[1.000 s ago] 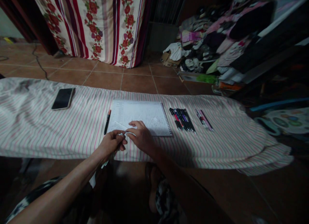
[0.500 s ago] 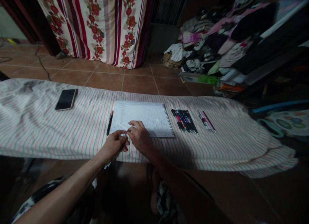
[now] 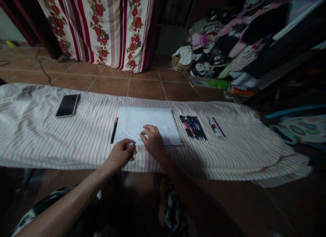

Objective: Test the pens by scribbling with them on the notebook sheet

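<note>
A spiral notebook (image 3: pixel 150 118) lies on the striped cloth with its coil on the right. Just off its lower edge, my left hand (image 3: pixel 122 152) is closed, fingertips pinched together on something small and pale that I cannot make out. Over the lower middle of the page, my right hand (image 3: pixel 153 140) has its thumb and fingers curled together. Whatever it holds, if anything, is too small to name. A thin pale stick-like piece (image 3: pixel 130 133) lies slanted on the page between the hands. Along the notebook's left side rests a black marker (image 3: pixel 114 130) with an orange end.
Right of the notebook lie a row of several pens (image 3: pixel 194 127) and a smaller group of pens (image 3: pixel 216 128). A phone (image 3: pixel 67 105) is on the left of the cloth (image 3: pixel 96 141). Beyond are a floral curtain (image 3: pixel 102 29) and a heap of clothes (image 3: pixel 224 43).
My hands have come apart: the right has moved right and slightly up over the page, while the left stays near the notebook's lower edge. The pale stick-like piece shows more fully.
</note>
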Available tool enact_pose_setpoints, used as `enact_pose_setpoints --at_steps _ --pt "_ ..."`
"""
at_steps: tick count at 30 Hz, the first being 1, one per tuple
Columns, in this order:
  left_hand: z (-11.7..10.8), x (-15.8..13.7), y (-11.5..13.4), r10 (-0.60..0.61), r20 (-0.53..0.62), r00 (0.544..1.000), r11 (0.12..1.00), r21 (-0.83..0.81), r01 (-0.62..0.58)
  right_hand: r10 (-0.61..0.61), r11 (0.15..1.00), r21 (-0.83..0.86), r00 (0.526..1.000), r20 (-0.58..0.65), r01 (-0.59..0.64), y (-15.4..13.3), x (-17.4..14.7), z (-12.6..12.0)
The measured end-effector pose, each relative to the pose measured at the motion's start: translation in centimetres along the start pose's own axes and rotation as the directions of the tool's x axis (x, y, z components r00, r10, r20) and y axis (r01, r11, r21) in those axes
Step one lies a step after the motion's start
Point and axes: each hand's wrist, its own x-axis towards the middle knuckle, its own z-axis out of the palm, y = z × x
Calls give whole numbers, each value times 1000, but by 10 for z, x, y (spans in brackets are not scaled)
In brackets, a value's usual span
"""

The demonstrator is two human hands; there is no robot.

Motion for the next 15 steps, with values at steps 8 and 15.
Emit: enact_pose_setpoints --at_steps 8,15 --pt "0 1 -1 32 5 999 999 14 -32 -18 999 33 1000 21 17 2 -2 2" --pt "2 2 1 13 -5 1000 1000 6 -13 -14 998 62 999 32 12 4 -3 2"
